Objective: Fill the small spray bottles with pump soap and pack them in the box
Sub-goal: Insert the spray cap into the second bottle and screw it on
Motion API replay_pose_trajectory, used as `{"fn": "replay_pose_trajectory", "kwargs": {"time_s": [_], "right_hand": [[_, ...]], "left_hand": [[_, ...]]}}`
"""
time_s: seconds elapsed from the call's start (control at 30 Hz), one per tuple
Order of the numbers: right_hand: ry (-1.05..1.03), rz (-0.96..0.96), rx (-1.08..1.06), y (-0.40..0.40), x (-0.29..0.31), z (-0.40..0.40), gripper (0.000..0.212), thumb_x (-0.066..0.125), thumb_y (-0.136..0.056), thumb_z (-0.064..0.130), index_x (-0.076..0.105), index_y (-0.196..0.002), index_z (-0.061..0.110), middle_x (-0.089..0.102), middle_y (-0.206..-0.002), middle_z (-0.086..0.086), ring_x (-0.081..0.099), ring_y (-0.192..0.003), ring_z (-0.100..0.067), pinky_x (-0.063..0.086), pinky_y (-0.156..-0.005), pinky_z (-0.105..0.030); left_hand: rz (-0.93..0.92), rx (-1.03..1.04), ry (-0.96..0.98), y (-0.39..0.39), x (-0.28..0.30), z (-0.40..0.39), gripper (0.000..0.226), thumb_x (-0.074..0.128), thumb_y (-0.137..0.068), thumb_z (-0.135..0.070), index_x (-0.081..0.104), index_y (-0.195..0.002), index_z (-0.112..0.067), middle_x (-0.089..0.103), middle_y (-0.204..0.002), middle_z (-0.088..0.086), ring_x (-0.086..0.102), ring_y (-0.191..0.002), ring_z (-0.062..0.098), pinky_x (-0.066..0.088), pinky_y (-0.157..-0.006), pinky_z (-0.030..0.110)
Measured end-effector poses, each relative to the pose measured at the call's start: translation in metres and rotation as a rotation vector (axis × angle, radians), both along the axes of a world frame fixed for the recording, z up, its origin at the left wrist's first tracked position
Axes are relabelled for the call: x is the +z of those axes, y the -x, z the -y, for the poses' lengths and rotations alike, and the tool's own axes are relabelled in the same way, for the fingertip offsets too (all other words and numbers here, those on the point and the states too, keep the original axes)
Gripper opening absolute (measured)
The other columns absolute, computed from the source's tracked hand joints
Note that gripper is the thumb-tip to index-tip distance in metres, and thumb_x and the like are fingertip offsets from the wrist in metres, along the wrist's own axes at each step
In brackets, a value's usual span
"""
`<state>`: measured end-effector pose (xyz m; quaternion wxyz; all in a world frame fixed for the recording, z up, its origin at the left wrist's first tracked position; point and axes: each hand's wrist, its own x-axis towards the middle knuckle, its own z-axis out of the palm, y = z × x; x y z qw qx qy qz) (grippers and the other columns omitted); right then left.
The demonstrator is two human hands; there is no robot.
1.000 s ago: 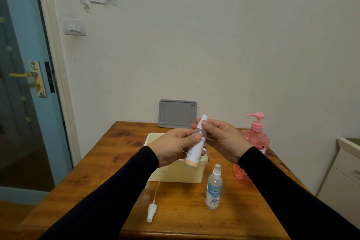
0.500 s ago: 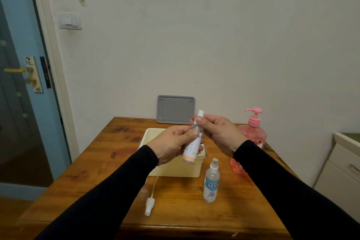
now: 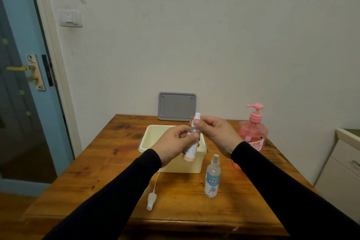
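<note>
My left hand [image 3: 173,143] grips the body of a small spray bottle [image 3: 190,152] with pink soap at its bottom, held tilted above the cream box [image 3: 153,132]. My right hand [image 3: 216,132] pinches its white spray top [image 3: 195,118]. A second small spray bottle [image 3: 212,178] with a blue label stands upright on the table in front of the box. A loose white spray head with its tube [image 3: 152,199] lies near the front edge. The pink pump soap bottle [image 3: 253,132] stands at the right.
A grey lid [image 3: 176,106] leans against the wall behind the box. The wooden table [image 3: 97,171] ends close to me. A white cabinet [image 3: 342,171] stands at the right, a blue door [image 3: 17,64] at the left.
Both hands keep hold of the same bottle and its top above the box, and the right fingers have shifted slightly on the top. The view has dipped a little.
</note>
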<state>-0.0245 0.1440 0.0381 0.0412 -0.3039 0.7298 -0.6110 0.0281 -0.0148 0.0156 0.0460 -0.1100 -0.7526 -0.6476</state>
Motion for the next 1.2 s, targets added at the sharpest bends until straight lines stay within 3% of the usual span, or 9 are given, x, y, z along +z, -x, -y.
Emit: {"fn": "replay_pose_trajectory", "kwargs": {"time_s": [0.2, 0.33, 0.53, 0.8, 0.97, 1.2], "right_hand": [[-0.169, -0.132, -0.133, 0.001, -0.008, -0.006, 0.045, 0.055, -0.090, 0.046, 0.055, -0.130, 0.025, 0.061, -0.124, 0.010, 0.055, -0.116, -0.006, 0.043, -0.094, -0.023], [-0.372, -0.319, -0.239, 0.002, -0.015, -0.018, 0.052, 0.048, -0.087, 0.059, 0.050, -0.132, 0.032, 0.055, -0.128, 0.014, 0.050, -0.116, -0.004, 0.039, -0.091, -0.021], [-0.621, -0.529, -0.257, 0.004, -0.025, -0.031, 0.064, 0.038, -0.087, 0.066, 0.040, -0.140, 0.031, 0.040, -0.147, 0.007, 0.033, -0.134, -0.008, 0.023, -0.101, -0.022], [-0.789, -0.570, -0.238, 0.006, -0.037, -0.037, 0.075, 0.032, -0.083, 0.074, 0.024, -0.146, 0.035, 0.022, -0.155, 0.006, 0.021, -0.140, -0.012, 0.017, -0.100, -0.024], [-0.797, -0.559, -0.233, 0.005, -0.038, -0.037, 0.075, 0.032, -0.083, 0.074, 0.022, -0.147, 0.035, 0.020, -0.156, 0.006, 0.020, -0.140, -0.013, 0.017, -0.099, -0.024], [-0.793, -0.533, -0.218, 0.003, -0.043, -0.036, 0.077, 0.032, -0.081, 0.076, 0.024, -0.146, 0.036, 0.021, -0.155, 0.006, 0.020, -0.140, -0.012, 0.016, -0.100, -0.024]], "left_hand": [[0.011, 0.138, 0.023, 0.001, -0.018, 0.001, 0.026, 0.067, -0.084, -0.038, 0.062, -0.106, -0.025, 0.065, -0.098, -0.001, 0.063, -0.089, 0.013, 0.051, -0.067, 0.019], [0.057, 0.191, 0.036, -0.002, -0.039, 0.003, 0.028, 0.071, -0.081, -0.036, 0.061, -0.106, -0.029, 0.066, -0.099, -0.007, 0.063, -0.090, 0.009, 0.051, -0.072, 0.020], [0.117, 0.248, 0.100, -0.010, -0.072, 0.000, 0.031, 0.074, -0.080, -0.028, 0.060, -0.108, -0.023, 0.065, -0.102, -0.002, 0.061, -0.093, 0.011, 0.049, -0.078, 0.023], [0.159, 0.308, 0.133, -0.012, -0.099, -0.007, 0.026, 0.074, -0.078, -0.025, 0.061, -0.101, -0.026, 0.065, -0.096, -0.006, 0.060, -0.089, 0.007, 0.046, -0.073, 0.020], [0.178, 0.308, 0.122, -0.013, -0.110, -0.011, 0.028, 0.076, -0.074, -0.029, 0.061, -0.097, -0.029, 0.067, -0.093, -0.007, 0.063, -0.087, 0.008, 0.052, -0.082, 0.030], [0.178, 0.288, 0.154, -0.017, -0.111, -0.012, 0.035, 0.075, -0.074, -0.018, 0.057, -0.103, -0.029, 0.065, -0.100, -0.007, 0.062, -0.091, 0.008, 0.051, -0.083, 0.028]]}}
